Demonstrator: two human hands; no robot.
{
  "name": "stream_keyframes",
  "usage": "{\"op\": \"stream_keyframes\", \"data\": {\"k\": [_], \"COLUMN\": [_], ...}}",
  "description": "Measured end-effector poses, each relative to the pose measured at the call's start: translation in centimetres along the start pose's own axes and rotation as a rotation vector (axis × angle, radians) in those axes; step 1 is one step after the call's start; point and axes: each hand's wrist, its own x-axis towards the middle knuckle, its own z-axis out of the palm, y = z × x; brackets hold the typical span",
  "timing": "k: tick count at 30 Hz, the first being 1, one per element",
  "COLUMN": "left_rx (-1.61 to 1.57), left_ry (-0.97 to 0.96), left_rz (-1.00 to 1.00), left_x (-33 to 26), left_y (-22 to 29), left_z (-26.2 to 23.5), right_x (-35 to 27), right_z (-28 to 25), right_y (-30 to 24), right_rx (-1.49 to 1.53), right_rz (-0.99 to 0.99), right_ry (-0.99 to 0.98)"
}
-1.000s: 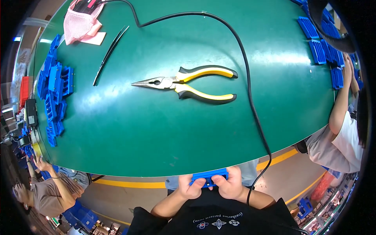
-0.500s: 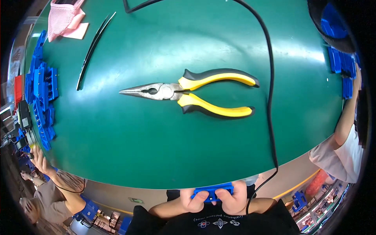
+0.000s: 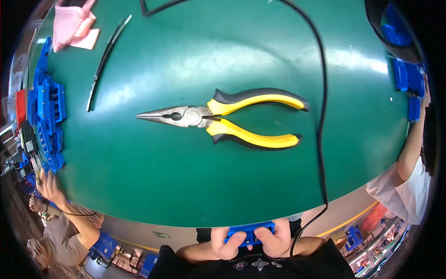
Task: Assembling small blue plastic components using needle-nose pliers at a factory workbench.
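Note:
Low in the view, at the near table edge, a small blue plastic part is held between both hands. My left hand grips its left end, and my right hand grips its right end. Both thumbs press on the face turned toward me, and the other fingers are mostly hidden behind it. Beyond the hands, long-nose pliers with yellow and black handles lie on the green table, jaws pointing left. Farther left lie dark, slim tweezers.
Blue plastic parts are piled along the left edge, and more blue parts lie at the right. A black cable runs down the right side past the edge. Pink mesh cloth lies far left. Co-workers' hands show at both sides.
The view has shifted slightly, so the pliers and tweezers appear a little lower and farther left. The blue part's tilt differs slightly in my hands. The left co-worker's hand has moved a little.

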Motion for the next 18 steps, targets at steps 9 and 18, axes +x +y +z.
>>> {"op": "stream_keyframes", "data": {"k": [9, 18], "left_rx": [0.093, 0.026], "left_ry": [-0.168, -0.094], "left_rz": [0.02, -0.002], "left_x": [0.5, 0.7], "left_y": [-0.5, -0.2], "left_z": [-1.2, -0.5], "right_x": [-0.1, -0.1], "right_z": [-1.2, 0.0], "right_y": [0.4, -0.4], "right_rx": [-0.012, 0.076], "right_rz": [-0.018, 0.024], "right_ry": [-0.086, 0.041]}}
